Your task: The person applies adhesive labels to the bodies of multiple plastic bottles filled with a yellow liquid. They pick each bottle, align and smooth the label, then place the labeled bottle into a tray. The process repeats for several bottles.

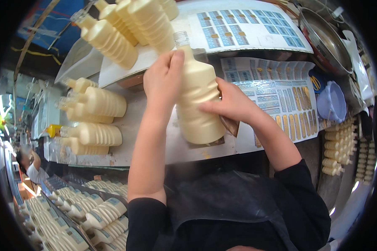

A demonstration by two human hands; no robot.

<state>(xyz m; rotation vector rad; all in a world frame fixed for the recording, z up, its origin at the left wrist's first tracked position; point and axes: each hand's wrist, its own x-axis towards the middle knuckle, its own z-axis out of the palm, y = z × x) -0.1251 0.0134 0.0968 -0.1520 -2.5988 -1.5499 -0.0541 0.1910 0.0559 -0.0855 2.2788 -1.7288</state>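
Note:
A cream-coloured ribbed plastic bottle (199,100) with a clear neck lies on the worktable (134,121) in front of me. My left hand (163,81) grips its upper part near the shoulder. My right hand (230,103) presses flat against its right side, fingers pointing left. A small brown label piece (231,124) shows under my right hand beside the bottle's base.
Bare cream bottles lie stacked at the far edge (127,29) and at the left (94,119). Sheets of blue and gold stickers (276,94) cover the table's right half. A lilac plastic cup (331,102) and a metal bowl (324,39) sit right. Labelled bottles (96,213) fill crates lower left.

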